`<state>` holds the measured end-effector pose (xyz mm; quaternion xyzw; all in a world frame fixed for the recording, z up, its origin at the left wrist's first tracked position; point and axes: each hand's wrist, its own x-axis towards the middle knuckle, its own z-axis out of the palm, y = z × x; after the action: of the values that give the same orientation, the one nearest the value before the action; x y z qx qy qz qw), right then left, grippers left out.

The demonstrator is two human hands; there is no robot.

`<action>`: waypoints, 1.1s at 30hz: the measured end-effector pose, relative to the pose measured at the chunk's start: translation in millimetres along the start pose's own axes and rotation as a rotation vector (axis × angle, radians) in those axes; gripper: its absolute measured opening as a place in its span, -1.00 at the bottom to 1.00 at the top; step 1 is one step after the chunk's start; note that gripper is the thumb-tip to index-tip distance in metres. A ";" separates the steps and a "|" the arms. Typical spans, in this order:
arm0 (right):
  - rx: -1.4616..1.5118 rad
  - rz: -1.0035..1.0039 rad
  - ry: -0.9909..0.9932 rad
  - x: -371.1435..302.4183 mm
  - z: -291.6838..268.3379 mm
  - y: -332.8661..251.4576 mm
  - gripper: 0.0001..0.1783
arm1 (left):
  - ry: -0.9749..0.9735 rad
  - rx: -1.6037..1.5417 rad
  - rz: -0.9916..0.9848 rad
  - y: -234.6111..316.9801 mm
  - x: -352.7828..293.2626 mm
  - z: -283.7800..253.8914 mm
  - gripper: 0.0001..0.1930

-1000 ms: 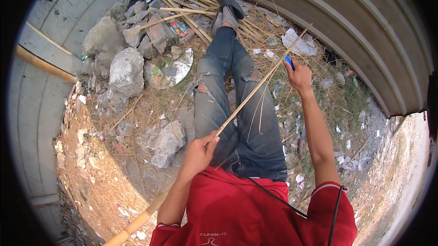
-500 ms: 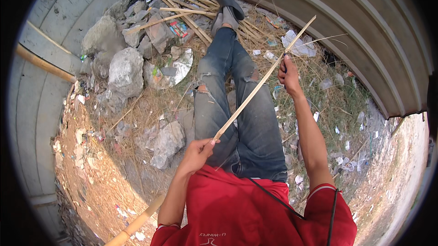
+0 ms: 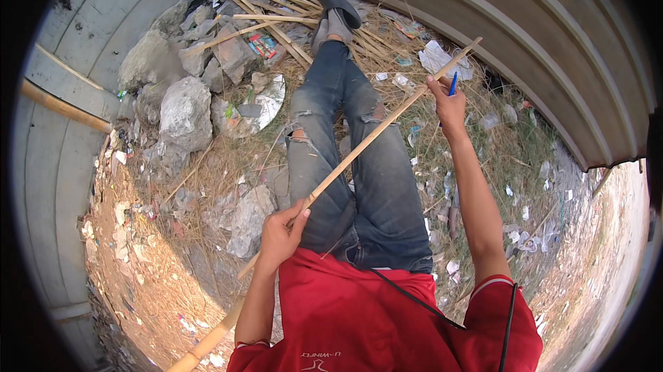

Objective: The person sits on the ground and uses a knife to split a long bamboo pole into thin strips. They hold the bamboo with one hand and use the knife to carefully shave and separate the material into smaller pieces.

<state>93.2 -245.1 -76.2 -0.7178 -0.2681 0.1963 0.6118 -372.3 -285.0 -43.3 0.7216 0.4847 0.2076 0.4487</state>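
A long, pale bamboo strip (image 3: 364,152) slants across my legs, from low on the left to high on the right. My left hand (image 3: 280,235) is closed around its lower part, and a short end sticks out below the fist. Near the upper end, my right hand (image 3: 446,99) pinches the strip between thumb and fingers. A slim blue tool (image 3: 453,84) is also held in that hand, pointing up beside the strip. Its lower part is hidden by the palm, so I cannot tell its kind.
Several bamboo strips (image 3: 286,18) lie piled around my sandalled feet (image 3: 334,6). Grey rocks (image 3: 186,113) stand left of my legs (image 3: 331,116). A corrugated metal sheet (image 3: 525,41) curves along the right. A bamboo pole (image 3: 210,337) lies by my left elbow; litter and dry grass cover the ground.
The strip has slid down and left, so its lower end now shows past my left hand. My right fingers have shifted onto the strip, and the blue tool now points up, apart from it.
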 end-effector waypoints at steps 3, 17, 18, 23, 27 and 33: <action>-0.184 -0.118 -0.110 3.5 -1.5 5.1 -0.49 | 0.016 0.139 0.000 2.3 2.0 -2.3 -0.69; -0.449 -0.116 0.017 -4.8 -35.3 13.2 -0.48 | -0.173 -0.441 -0.337 -9.8 0.9 -19.8 -0.60; -0.346 -0.068 -0.047 -16.1 -26.9 1.2 -0.48 | -0.183 -0.491 -0.368 -4.6 2.4 -16.3 -0.61; 0.054 0.058 -0.257 -68.0 27.7 -53.9 -0.50 | -0.243 -0.443 -0.264 -5.7 9.7 3.3 -0.61; 0.005 -0.047 -0.332 -86.3 62.0 -56.9 -0.52 | -0.247 -0.382 -0.186 2.0 11.0 14.8 -0.61; 0.019 -0.099 -0.368 -110.0 76.4 -49.3 -0.48 | -0.111 -0.343 -0.145 2.1 9.0 25.0 -0.65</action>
<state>-46.2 -249.5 -46.1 -0.6498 -0.4088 0.2964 0.5681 -348.9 -288.4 -55.5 0.6081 0.4673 0.2143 0.6050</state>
